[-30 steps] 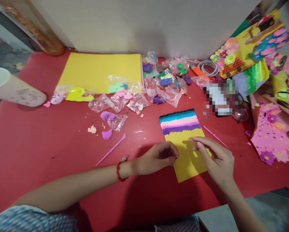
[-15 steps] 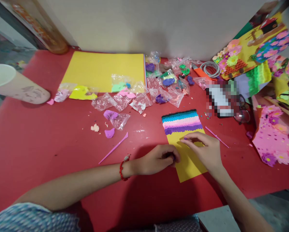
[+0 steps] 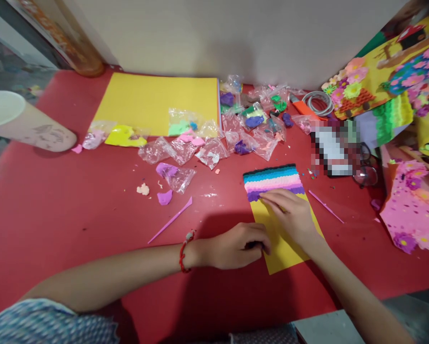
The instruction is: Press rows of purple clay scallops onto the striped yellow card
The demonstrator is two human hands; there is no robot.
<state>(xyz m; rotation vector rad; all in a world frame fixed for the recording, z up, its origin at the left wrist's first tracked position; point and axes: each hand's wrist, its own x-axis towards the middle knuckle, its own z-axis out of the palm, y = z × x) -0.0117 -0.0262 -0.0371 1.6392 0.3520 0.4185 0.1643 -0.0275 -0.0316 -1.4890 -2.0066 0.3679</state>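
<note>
A yellow card (image 3: 282, 248) lies tilted on the red table, its top covered by wavy clay stripes (image 3: 271, 178) in black, blue, white, pink and purple. My right hand (image 3: 295, 215) is over the card, thumb and forefinger pinched at the lower edge of the purple clay row (image 3: 253, 196). The small bit of purple clay in that pinch is mostly covered by the fingertips. At the card's left edge rests my left hand (image 3: 239, 246), fingers curled in; a purple lump showed in it a moment earlier, but the fingers hide it now.
Pink clay tools (image 3: 171, 220) lie either side of the card. Behind are plastic bags of coloured clay (image 3: 214, 150), a stack of yellow sheets (image 3: 157, 98), a cup (image 3: 31, 126), a phone (image 3: 332, 150), glasses (image 3: 365, 175) and a coiled cable (image 3: 318, 103). Decorated clay pictures (image 3: 411, 210) crowd the right.
My right hand has moved left and slightly up, bringing the purple bit from above the bare yellow to the purple row. My left hand has dropped slightly, fingers still curled.
</note>
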